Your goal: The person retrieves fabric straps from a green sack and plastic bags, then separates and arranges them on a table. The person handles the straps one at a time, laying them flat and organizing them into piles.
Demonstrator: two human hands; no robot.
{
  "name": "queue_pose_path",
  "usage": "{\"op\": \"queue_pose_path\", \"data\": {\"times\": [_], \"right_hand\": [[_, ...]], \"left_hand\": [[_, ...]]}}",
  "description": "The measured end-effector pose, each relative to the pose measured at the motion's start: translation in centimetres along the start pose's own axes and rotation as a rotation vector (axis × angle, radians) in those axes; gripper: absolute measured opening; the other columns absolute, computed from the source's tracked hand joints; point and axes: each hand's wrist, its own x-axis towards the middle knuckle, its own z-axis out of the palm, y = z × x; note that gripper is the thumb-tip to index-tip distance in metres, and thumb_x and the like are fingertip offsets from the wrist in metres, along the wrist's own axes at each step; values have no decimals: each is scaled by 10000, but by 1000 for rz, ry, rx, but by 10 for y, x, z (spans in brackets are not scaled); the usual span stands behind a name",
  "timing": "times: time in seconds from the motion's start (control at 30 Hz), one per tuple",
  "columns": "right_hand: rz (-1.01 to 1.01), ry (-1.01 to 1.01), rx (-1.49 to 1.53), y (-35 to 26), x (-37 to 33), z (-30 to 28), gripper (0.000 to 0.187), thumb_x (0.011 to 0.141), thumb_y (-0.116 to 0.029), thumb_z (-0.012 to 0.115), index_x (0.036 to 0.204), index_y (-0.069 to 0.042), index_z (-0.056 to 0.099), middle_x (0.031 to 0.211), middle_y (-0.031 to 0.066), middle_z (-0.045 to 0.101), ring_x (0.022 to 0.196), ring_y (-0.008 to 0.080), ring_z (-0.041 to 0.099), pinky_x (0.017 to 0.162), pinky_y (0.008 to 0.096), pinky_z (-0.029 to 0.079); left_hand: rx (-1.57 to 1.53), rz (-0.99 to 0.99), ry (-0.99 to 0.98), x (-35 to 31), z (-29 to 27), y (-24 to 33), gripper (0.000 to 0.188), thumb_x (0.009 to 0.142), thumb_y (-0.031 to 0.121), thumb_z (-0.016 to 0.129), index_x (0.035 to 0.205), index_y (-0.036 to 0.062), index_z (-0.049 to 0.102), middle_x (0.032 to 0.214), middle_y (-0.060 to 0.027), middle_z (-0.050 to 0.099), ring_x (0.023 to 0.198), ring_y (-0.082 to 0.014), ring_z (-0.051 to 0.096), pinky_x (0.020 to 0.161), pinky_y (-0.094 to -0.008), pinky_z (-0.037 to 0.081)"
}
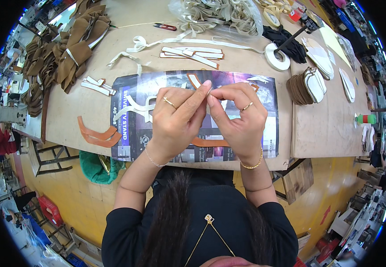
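Note:
My left hand point(177, 116) and my right hand point(245, 119) meet above a dark printed sheet point(135, 84), both closed in a pinch. Whatever is between the fingertips is too small or hidden to name. Just behind the fingers shows a white strip with brown edges point(194, 80). Below my hands, a brown curved strip point(208, 142) lies partly covered. White cut strips point(133, 107) rest on the sheet left of my left hand. More brown curved strips point(98, 136) overlap the sheet's left edge.
Brown-edged white strips point(193, 54) are piled behind the sheet. Small scissors-like snips point(165, 27) lie farther back, near a bag of pale straps point(219, 18). Brown cut pieces point(75, 58) heap at left. A white tape roll point(276, 58) and stacked brown pieces point(299, 87) stand right.

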Motion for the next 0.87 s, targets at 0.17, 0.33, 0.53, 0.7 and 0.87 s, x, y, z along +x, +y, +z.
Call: {"op": "queue_pose_path", "data": {"times": [0.17,0.33,0.53,0.7,0.87], "right_hand": [[113,-50,142,0,-2,-2,81,783,4,705,846,-4,655,814,77,659,728,154,613,683,272,486],[122,-86,209,-1,-5,-1,97,804,-13,679,861,-17,601,840,79,664,795,175,625,759,298,490],[28,-228,762,7,-21,-5,95,920,-119,564,935,-69,485,911,122,655,990,309,649,1011,474,405],[383,-312,877,18,-58,-37,85,945,-97,532,926,-59,459,844,104,587,917,264,638,921,441,480],[511,-204,627,62,-93,-86,43,929,-76,546,933,-44,517,877,113,619,812,182,631,817,345,522]], "left_hand": [[-377,-271,-46,-1,-5,6,320,792,6,699,1109,50,709,848,-68,662,715,-156,600,625,-291,444],[-740,-668,-127,-7,-14,-1,212,891,82,654,1083,4,701,881,-64,686,778,-129,630,681,-267,495],[-1287,-1008,56,-4,-10,-7,220,941,119,579,1054,-52,659,872,-105,690,781,-182,673,739,-297,544],[-1266,-938,275,3,-20,-50,206,951,122,576,1056,-36,658,1024,-140,686,802,-157,654,662,-287,539],[-1134,-853,499,1,-69,-115,310,942,181,592,1180,-18,598,1188,-124,642,923,-165,638,641,-298,549]]}}
